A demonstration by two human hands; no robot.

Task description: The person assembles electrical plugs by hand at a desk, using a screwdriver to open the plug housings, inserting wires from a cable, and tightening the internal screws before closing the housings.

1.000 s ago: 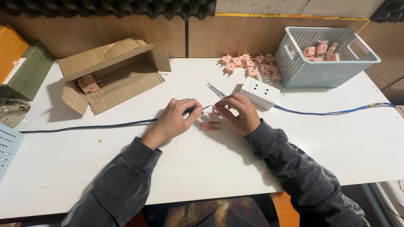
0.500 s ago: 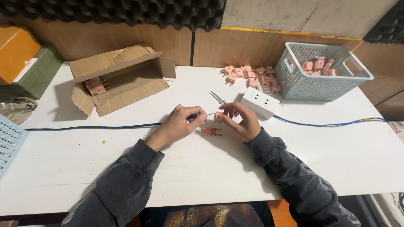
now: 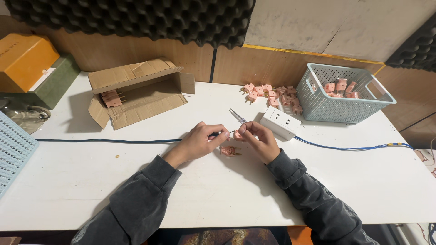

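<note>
- Hardly anything has changed over the last second: both hands have stayed together at the middle of the white bench (image 3: 68, 190), so the same fine work on the plug goes on.
- Left hand (image 3: 200, 143): fingers pinched on the end of the blue cable (image 3: 109, 140).
- Right hand (image 3: 259, 140): fingers closed on a small pink plug part (image 3: 237, 134), a thin screwdriver (image 3: 237, 115) rising from it.
- Another pink plug (image 3: 230, 151) lies just near of the hands.
- White socket block (image 3: 281, 122) just to the right; basket (image 3: 318, 109) far right.

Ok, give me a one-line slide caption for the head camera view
Left hand holds a blue cable end while the right hand pinches a pink plug part on a white table.
</note>
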